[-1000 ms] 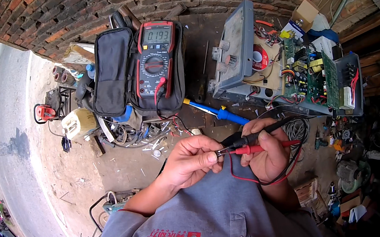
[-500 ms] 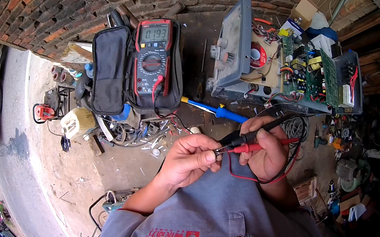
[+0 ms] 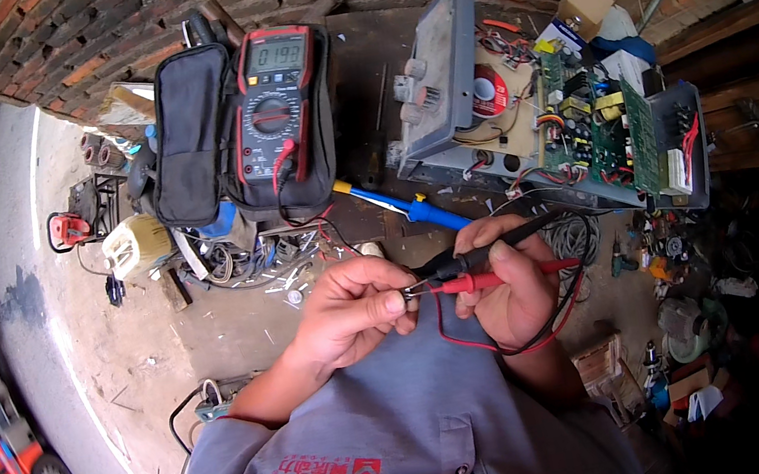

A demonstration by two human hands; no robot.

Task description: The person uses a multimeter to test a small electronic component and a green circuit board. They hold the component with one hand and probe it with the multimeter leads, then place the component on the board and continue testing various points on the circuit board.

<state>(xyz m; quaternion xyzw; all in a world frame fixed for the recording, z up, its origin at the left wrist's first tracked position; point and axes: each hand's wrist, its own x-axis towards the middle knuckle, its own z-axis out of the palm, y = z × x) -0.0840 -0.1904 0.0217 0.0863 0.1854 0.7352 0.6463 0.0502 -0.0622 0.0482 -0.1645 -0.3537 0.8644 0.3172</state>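
Pinched between the thumb and fingers of my left hand (image 3: 352,311) is a small component, mostly hidden, with short metal leads. My right hand (image 3: 516,292) grips two test probes together, a black probe (image 3: 470,260) above a red probe (image 3: 474,282). Their metal tips reach the small component at my left fingertips; exact contact is too small to tell. Black and red leads loop below my right hand. Beyond my hands a red and grey multimeter (image 3: 270,119) lies in its unzipped black case (image 3: 189,133), display lit and red plug in.
An opened grey metal housing (image 3: 453,107) with green circuit boards (image 3: 627,143) and a red solder spool (image 3: 489,93) sits at the right. Close to it lies a blue-handled tool (image 3: 426,213). Cables and scraps (image 3: 237,262) litter the left. A yellowish jug (image 3: 137,246) stands farther left.
The whole view has shifted slightly, so bench and hands appear a little farther left. Vehicles on the road at left have changed position. Both hands keep the same grip.
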